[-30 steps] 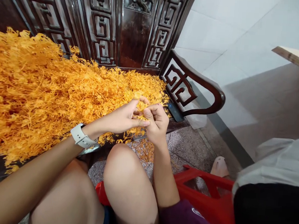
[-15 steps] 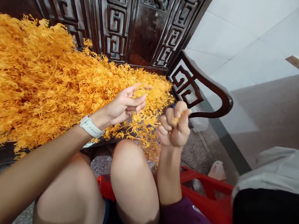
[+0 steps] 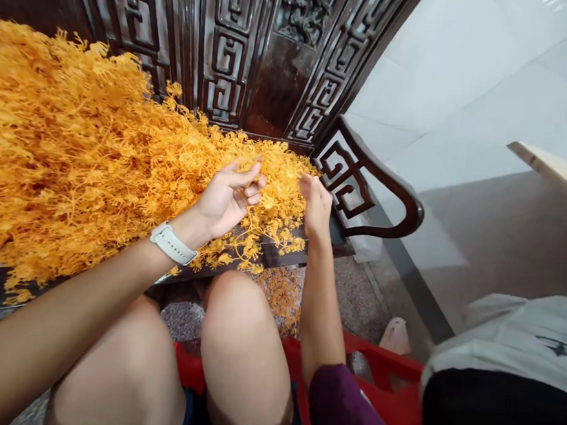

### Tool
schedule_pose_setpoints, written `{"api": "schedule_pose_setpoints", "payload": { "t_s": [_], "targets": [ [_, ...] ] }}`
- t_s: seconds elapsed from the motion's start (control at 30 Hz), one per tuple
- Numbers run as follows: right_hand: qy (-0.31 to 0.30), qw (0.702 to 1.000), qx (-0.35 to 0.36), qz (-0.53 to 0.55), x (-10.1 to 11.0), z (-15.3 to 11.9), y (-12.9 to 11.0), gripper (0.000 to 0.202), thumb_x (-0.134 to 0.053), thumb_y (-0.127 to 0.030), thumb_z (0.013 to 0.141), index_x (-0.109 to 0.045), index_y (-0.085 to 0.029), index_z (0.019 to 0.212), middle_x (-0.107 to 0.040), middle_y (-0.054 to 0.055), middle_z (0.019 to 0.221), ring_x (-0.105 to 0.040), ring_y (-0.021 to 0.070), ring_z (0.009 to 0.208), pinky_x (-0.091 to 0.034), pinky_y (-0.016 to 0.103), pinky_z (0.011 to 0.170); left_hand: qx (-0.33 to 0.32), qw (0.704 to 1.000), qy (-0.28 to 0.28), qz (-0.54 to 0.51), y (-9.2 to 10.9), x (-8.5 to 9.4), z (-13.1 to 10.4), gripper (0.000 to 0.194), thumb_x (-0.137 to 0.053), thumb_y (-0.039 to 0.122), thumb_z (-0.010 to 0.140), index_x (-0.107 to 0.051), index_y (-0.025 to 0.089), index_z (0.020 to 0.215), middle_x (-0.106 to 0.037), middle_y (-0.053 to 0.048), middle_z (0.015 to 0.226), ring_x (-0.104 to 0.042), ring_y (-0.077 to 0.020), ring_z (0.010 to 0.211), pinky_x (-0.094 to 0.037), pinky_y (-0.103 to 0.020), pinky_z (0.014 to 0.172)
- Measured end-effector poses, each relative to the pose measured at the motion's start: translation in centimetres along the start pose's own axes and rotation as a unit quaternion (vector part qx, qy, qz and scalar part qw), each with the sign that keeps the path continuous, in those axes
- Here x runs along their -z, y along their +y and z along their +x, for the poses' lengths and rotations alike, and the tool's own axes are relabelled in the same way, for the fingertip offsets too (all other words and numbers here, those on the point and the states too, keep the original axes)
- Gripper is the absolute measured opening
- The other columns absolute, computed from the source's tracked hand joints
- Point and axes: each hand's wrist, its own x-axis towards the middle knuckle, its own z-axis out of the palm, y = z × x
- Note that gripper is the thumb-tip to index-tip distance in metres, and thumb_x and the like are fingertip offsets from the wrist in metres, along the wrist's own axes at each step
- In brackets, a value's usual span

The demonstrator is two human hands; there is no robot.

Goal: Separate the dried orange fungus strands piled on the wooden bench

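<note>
1 dark carved bench (image 3: pixel 277 86); pale wall (image 3: pixel 448 81); speckled floor (image 3: pixel 358 292), perhaps stone.

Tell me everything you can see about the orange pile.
The pile is a tangled heap of bright orange, branching, plastic-looking strands with frilly tips. It spreads along the dark bench, bulkiest at left, reaching the carved back, some strands over the front. The left hand appears over its right part; contact is unclear.

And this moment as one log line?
left hand: half-curled over orange heap | right hand: near heap's right end | orange heap: on dark bench
</note>
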Motion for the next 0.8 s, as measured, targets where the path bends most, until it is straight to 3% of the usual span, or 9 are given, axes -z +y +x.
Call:
{"api": "schedule_pose_setpoints", "payload": {
  "t_s": [0.07,0.13,0.2,0.3,0.43,0.53,0.63,0.73,0.8],
  "targets": [
    [-0.065,0.984,-0.040,0.160,-1.1,-2.7,-2.2,0.078,-0.039,-0.082,0.096,-0.056,-0.015,0.133,-0.060,0.013,0.122,-0.063,0.0149,0.097,-0.056,0.033,0.090,-0.001,1.000,0.015,-0.026,-0.2,-0.1,0.3,0.014,-0.060,0.010,0.093,-0.054,0.012,0.105,-0.057,-0.001,0.077,-0.046,-0.0037,0.058,-0.038,-0.016,0.058],
    [-0.083,0.971,-0.020,0.223,-2.6,-4.9,-4.6,0.070,-0.039,-0.079,0.099,-0.052,-0.020,0.135,-0.059,0.010,0.117,-0.060,0.0100,0.088,-0.053,0.024,0.076,-0.002,0.999,0.024,-0.021,-0.8,-0.2,0.5,0.013,-0.060,0.009,0.093,-0.052,0.012,0.103,-0.057,-0.002,0.078,-0.049,-0.0041,0.061,-0.040,-0.016,0.059],
    [-0.047,0.979,0.030,0.194,-3.9,-6.0,-6.4,0.060,-0.045,-0.072,0.101,-0.052,-0.021,0.132,-0.058,0.007,0.108,-0.055,0.0069,0.082,-0.047,0.019,0.071,-0.005,1.000,0.023,0.002,-1.6,-0.4,0.6,0.019,-0.062,0.007,0.090,-0.051,0.013,0.104,-0.057,-0.002,0.080,-0.051,-0.0049,0.065,-0.039,-0.016,0.059],
    [0.052,0.988,0.111,0.094,-4.8,-5.9,-7.7,0.043,-0.050,-0.058,0.105,-0.057,-0.015,0.105,-0.052,0.004,0.090,-0.046,0.0041,0.075,-0.042,0.018,0.073,-0.005,0.998,0.013,0.057,-2.5,-0.7,0.4,0.034,-0.069,0.009,0.087,-0.050,0.015,0.113,-0.057,-0.001,0.081,-0.051,-0.0057,0.067,-0.036,-0.016,0.057],
    [0.115,0.981,0.155,0.023,-4.3,-5.5,-8.3,0.049,-0.049,-0.049,0.108,-0.042,-0.010,0.078,-0.040,0.002,0.073,-0.035,0.0032,0.067,-0.034,0.019,0.068,0.031,0.983,-0.018,0.178,-2.8,-0.8,-0.2,0.039,-0.075,0.019,0.086,-0.051,0.017,0.117,-0.052,0.002,0.075,-0.039,-0.0032,0.057,-0.029,-0.014,0.051],
    [0.056,0.984,0.167,0.004,-3.8,-6.1,-8.9,0.052,-0.051,-0.048,0.107,-0.038,-0.009,0.074,-0.036,0.001,0.069,-0.033,0.0022,0.064,-0.030,0.019,0.062,0.068,0.979,-0.038,0.188,-2.2,-0.8,-0.6,0.032,-0.072,0.017,0.085,-0.052,0.016,0.110,-0.040,0.005,0.070,-0.033,-0.0017,0.051,-0.019,-0.013,0.045],
    [-0.053,0.988,0.063,0.129,-3.8,-6.9,-9.6,0.056,-0.056,-0.059,0.102,-0.037,-0.012,0.076,-0.037,-0.001,0.064,-0.032,0.0014,0.053,-0.029,0.018,0.051,0.107,0.984,-0.065,0.128,-1.5,-0.7,-0.8,0.018,-0.064,0.020,0.092,-0.047,0.016,0.095,-0.029,0.007,0.063,-0.020,-0.0019,0.045,-0.013,-0.014,0.040],
    [-0.135,0.944,-0.058,0.294,-4.0,-7.5,-10.1,0.066,-0.065,-0.070,0.092,-0.031,-0.015,0.077,-0.030,-0.005,0.056,-0.021,0.0014,0.041,-0.021,0.018,0.037,0.139,0.974,-0.125,0.126,-0.8,-1.0,-1.1,0.022,-0.059,0.025,0.097,-0.040,0.019,0.087,-0.020,0.009,0.054,-0.009,-0.0039,0.043,-0.011,-0.016,0.037],
    [-0.171,0.909,-0.093,0.367,-3.9,-7.6,-10.3,0.070,-0.069,-0.069,0.088,-0.025,-0.016,0.076,-0.022,-0.007,0.055,-0.011,0.0004,0.038,-0.015,0.017,0.033,0.142,0.968,-0.165,0.122,-0.5,-1.3,-1.3,0.021,-0.055,0.025,0.099,-0.041,0.019,0.085,-0.019,0.009,0.051,-0.008,-0.0044,0.042,-0.011,-0.017,0.036]
  ]
}}
